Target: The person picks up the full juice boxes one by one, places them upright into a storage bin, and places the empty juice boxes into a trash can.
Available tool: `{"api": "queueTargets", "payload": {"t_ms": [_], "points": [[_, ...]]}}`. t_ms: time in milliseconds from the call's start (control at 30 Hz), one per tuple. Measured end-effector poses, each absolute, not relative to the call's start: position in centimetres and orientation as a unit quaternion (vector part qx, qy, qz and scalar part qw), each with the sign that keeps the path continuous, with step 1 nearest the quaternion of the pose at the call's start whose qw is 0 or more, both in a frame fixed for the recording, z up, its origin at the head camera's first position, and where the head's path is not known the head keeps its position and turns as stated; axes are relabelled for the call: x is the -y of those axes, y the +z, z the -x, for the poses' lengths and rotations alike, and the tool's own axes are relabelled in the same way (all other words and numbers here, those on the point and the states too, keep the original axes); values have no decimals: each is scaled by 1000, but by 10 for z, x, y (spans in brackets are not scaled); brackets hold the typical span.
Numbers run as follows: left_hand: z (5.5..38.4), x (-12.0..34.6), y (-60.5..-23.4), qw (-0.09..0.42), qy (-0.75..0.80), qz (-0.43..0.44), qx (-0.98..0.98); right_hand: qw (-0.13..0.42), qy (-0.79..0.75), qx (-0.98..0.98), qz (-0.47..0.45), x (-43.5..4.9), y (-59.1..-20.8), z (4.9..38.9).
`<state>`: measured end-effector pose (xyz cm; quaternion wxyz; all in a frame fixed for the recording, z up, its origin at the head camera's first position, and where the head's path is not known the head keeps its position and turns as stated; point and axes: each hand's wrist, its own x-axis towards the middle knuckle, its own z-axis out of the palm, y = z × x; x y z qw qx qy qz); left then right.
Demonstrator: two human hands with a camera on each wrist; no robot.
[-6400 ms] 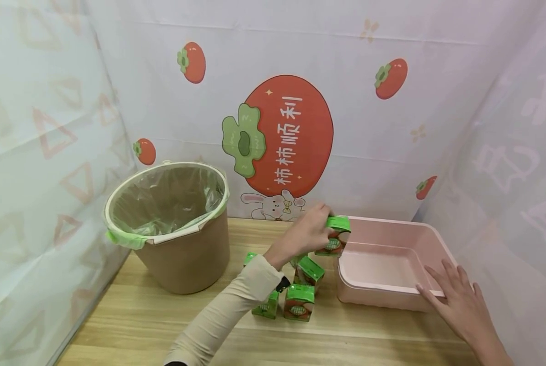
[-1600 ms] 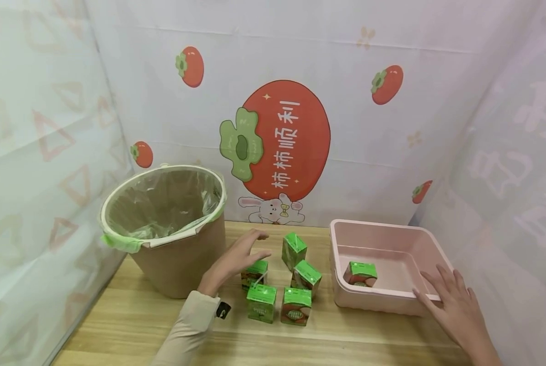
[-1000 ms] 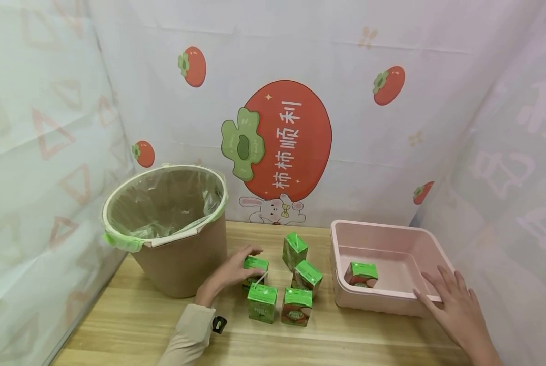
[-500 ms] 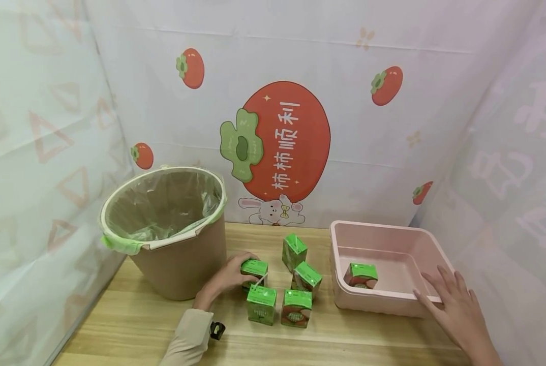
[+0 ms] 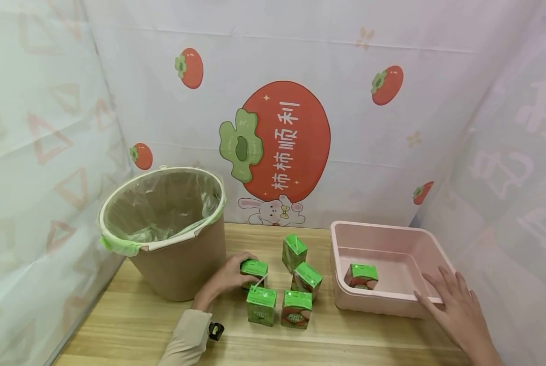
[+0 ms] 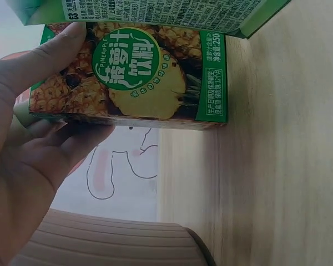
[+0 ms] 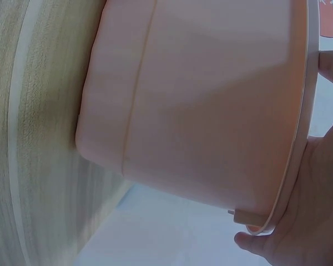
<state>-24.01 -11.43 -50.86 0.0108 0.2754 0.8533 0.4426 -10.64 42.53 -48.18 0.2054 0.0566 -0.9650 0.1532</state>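
My left hand point(image 5: 224, 278) grips a green-topped pineapple juice carton point(image 5: 254, 267) standing on the table. In the left wrist view the thumb lies on the carton's point(image 6: 150, 83) printed front and the fingers are behind it. Just in front stands another juice carton point(image 5: 261, 307) with a straw on its side; its edge crosses the top of the left wrist view. My right hand point(image 5: 458, 310) rests with spread fingers on the rim of a pink plastic tub point(image 5: 380, 301). One juice carton point(image 5: 362, 277) is inside the tub, near its front left corner.
Three more juice cartons stand to the right of the gripped one: a rear carton point(image 5: 294, 251), a tilted-looking middle carton point(image 5: 307, 278) and a front carton point(image 5: 296, 310). A brown lined bucket point(image 5: 186, 269) stands at the left. Printed cloth walls point(image 5: 369, 142) enclose the wooden table point(image 5: 273, 345).
One carton went from my left hand into the tub. My left hand then came back left, lowered and took hold of the pineapple juice carton. My right hand stayed on the rim.
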Motion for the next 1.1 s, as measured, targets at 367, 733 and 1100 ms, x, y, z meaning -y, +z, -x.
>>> {"api": "queueTargets", "payload": {"t_ms": [367,733,1100], "points": [[233,112,-493,-30,449,-253,-856,202,152,966,-53,-426,-481,108],[230,102,-477,-69,449,-235,-859,201,159,965,-50,-426,-482,106],[231,98,-462,-95,451,-227,-858,204,154,965,-59,-427,-484,106]]}}
